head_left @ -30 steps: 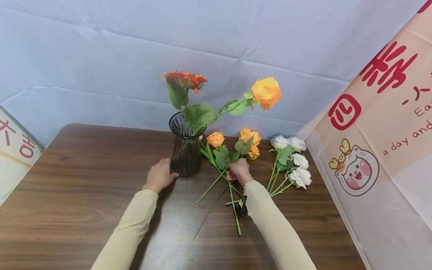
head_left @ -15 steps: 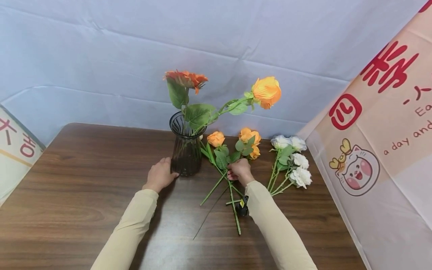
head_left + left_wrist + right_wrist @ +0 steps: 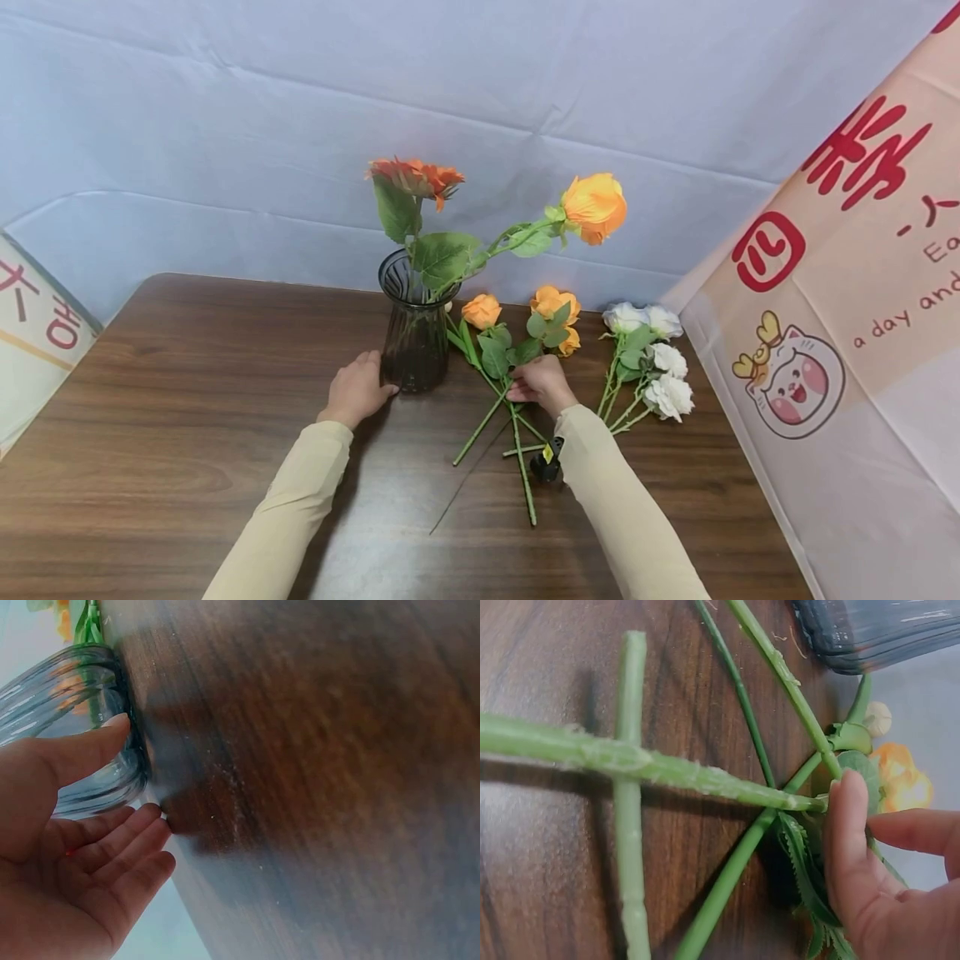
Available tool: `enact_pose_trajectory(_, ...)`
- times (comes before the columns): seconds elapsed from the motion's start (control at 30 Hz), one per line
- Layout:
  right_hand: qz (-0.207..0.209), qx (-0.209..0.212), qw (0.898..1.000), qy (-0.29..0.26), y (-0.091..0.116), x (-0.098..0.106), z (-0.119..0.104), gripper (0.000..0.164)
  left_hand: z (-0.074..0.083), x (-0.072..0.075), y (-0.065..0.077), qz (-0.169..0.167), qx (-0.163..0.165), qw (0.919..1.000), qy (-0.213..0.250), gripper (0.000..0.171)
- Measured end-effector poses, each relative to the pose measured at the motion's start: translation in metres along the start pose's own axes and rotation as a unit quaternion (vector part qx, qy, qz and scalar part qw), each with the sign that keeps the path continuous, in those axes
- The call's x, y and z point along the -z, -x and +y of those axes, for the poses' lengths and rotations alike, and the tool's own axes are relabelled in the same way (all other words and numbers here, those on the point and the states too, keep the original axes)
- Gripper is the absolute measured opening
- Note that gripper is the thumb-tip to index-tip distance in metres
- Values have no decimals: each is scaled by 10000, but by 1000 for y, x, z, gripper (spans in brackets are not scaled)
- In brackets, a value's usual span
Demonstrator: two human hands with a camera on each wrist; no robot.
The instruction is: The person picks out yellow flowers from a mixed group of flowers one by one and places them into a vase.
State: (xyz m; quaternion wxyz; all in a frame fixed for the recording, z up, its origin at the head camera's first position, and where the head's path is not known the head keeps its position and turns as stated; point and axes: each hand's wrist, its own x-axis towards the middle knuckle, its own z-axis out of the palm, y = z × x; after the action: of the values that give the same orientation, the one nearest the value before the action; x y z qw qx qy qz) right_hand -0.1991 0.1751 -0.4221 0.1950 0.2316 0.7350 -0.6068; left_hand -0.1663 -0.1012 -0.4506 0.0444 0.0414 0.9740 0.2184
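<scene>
My left hand (image 3: 356,389) is beside the base of a dark ribbed glass vase (image 3: 415,350), its thumb touching the glass. In the left wrist view the other fingers (image 3: 127,840) lie loosely extended along the vase's side. An orange-red flower (image 3: 417,179) and a large orange-yellow rose (image 3: 594,208) stand in the vase. With thumb and fingertips my right hand (image 3: 543,383) pinches a green stem (image 3: 787,679), which runs toward a cluster of orange roses (image 3: 555,304). Parts of this stem are hidden behind the hand. Another orange rose (image 3: 482,311) lies left of the cluster.
Several green stems (image 3: 523,475) lie crossed on the wooden table (image 3: 187,467) in front of my right hand. White roses (image 3: 667,396) and pale bluish ones (image 3: 624,317) lie further right. A light cloth wall (image 3: 300,167) rises behind the table.
The lower end of the pinched stem has swung slightly right and toward me. My right hand has shifted a little to the right. The left hand stays by the vase.
</scene>
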Motion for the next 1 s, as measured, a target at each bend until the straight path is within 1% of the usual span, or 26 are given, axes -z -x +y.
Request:
enact_pose_trajectory(0.2,-172,24,9997,-174,1,3,2,12,0,0,0,5,-27,10000,11,66)
enact_pose_trajectory(0.4,-250,31,9992,-326,4,7,1,19,0,0,0,-21,-22,10000,1,67)
enact_pose_trajectory(0.7,-364,83,9984,-420,9,13,-1,18,1,2,1,-28,-9,10000,-10,66)
enact_pose_trajectory(0.87,-447,88,9982,-381,13,17,-3,25,1,2,1,-44,5,10000,-8,66)
enact_pose_trajectory(1.0,-513,101,9976,-450,16,20,-6,27,1,3,2,-62,4,10000,-11,66)
